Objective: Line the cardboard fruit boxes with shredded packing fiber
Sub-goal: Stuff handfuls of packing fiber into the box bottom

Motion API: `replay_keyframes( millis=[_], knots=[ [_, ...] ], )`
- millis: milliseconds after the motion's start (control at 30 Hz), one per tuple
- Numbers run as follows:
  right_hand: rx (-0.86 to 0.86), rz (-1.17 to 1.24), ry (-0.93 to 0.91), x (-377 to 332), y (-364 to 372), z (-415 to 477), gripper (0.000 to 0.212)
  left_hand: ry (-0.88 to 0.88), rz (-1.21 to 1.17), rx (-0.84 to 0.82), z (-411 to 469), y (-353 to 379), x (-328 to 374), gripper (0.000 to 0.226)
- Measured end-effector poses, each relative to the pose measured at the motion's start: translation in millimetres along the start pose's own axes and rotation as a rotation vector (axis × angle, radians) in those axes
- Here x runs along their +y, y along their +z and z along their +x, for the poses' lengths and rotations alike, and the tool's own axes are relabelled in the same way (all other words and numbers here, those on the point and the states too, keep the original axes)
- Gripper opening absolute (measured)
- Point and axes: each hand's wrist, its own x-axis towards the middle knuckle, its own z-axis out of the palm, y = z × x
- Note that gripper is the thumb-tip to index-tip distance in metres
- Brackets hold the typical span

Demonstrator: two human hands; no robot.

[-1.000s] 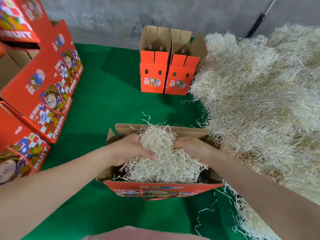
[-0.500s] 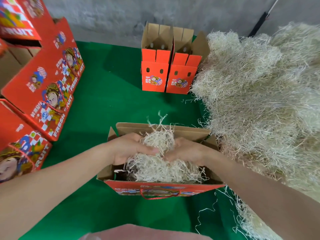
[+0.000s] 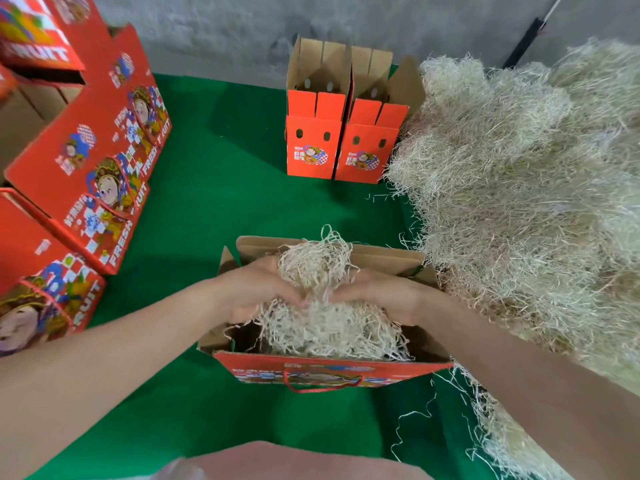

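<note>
Fiber tuft (image 3: 311, 263) tighter between fingers (image 3: 277, 292)

Open red fruit box (image 3: 325, 370), flaps up, sits under both hands. Pale fiber clump (image 3: 329, 327) half inside it, gripped between left hand (image 3: 256, 289) and right hand (image 3: 384, 294). Big loose fiber pile (image 3: 519, 188) just right of right hand. Two upright open boxes (image 3: 313, 150) well beyond the hands.

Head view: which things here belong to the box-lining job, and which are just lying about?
In the job: left hand and right hand gripping fiber clump; open box; fiber heap; two upright boxes, probably next.
Lying about: stacked boxes at left; black pole; stray strands.
</note>
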Motion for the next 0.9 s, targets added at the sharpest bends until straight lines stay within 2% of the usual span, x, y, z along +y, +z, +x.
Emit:
replay_keyframes(
  millis=[33,67,133,167,200,267,333,500,567,633,700,733,800,900],
  knots=[
    [0.013,-0.010,0.007,0,4,4,0.055,0.000,-0.012,0.034,1,4,-1,0.055],
    [0.040,-0.009,0.001,1,7,8,0.045,0.001,-0.034,0.044,1,7,0,0.058],
    [0.082,-0.036,-0.014,3,5,10,0.026,-0.029,-0.045,-0.008,0,5,-2,0.104],
    [0.107,-0.064,0.018,4,1,9,0.022,-0.039,-0.015,-0.013,0,1,-3,0.120],
    [0.135,-0.083,0.043,7,-4,7,0.031,-0.035,0.019,0.015,-2,-4,-4,0.126],
    [0.150,-0.055,0.102,13,-16,3,0.074,-0.045,0.060,0.052,-7,-17,-3,0.128],
    [0.175,-0.055,0.109,17,-25,-1,0.083,-0.060,0.042,0.048,-10,-30,-2,0.132],
    [0.276,-0.127,0.136,24,-40,-12,0.065,-0.044,0.005,0.059,-14,-42,-3,0.121],
    [0.243,-0.102,0.112,23,-39,-14,0.057,-0.036,-0.038,0.054,-12,-38,-2,0.124],
    [0.230,-0.076,0.068,18,-30,-11,0.042,-0.019,-0.081,-0.023,-9,-23,-2,0.130],
    [0.211,-0.075,0.037,8,-19,-5,0.041,-0.030,-0.030,-0.087,-4,0,-3,0.137],
    [0.200,-0.077,0.028,4,-14,-2,0.044,-0.040,0.004,-0.080,0,10,-3,0.135],
    [0.182,-0.062,0.051,1,-12,-2,0.036,-0.026,0.049,-0.027,6,16,-9,0.111],
    [0.198,0.001,0.079,10,-24,-10,0.015,-0.003,0.053,0.057,3,-7,-12,0.038]
  ],
)
